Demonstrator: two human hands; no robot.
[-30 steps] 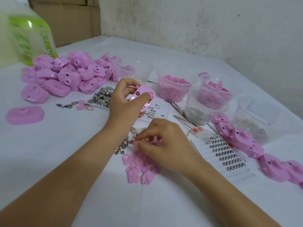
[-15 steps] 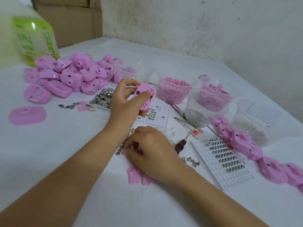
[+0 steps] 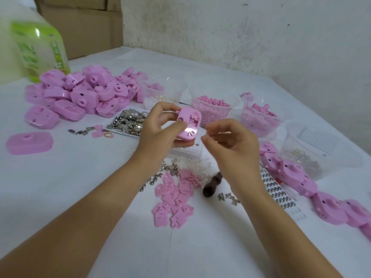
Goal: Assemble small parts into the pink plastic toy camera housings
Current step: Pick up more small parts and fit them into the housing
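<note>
Housing in hand: left hand (image 3: pixel 158 133) grips one pink housing (image 3: pixel 188 125) by its edges, raised off the surface (image 3: pixel 60 187). Its hollow inside is turned up toward the camera, likely so the inner posts and slots are open to the other hand. Right hand (image 3: pixel 230 151) sits just beside the housing, fingers curled, thumb and forefinger tips drawn together. Anything pinched there is too small to see, so cannot tell. Step looks like bringing a small part to the shell for seating.

Supplies lie within reach below both hands. Flat pink pieces (image 3: pixel 174 199) are heaped on the surface, with the dark-handled tool (image 3: pixel 210 185) just right of them. Tray of metal bits (image 3: pixel 126 121) sits behind the left hand. Big pile of housings (image 3: pixel 80 93) is far left, probably stock still to do. Row of housings (image 3: pixel 301 177) runs along the right, probably finished ones. Next move needs fine alignment, and a tiny part could drop into the clutter.
</note>
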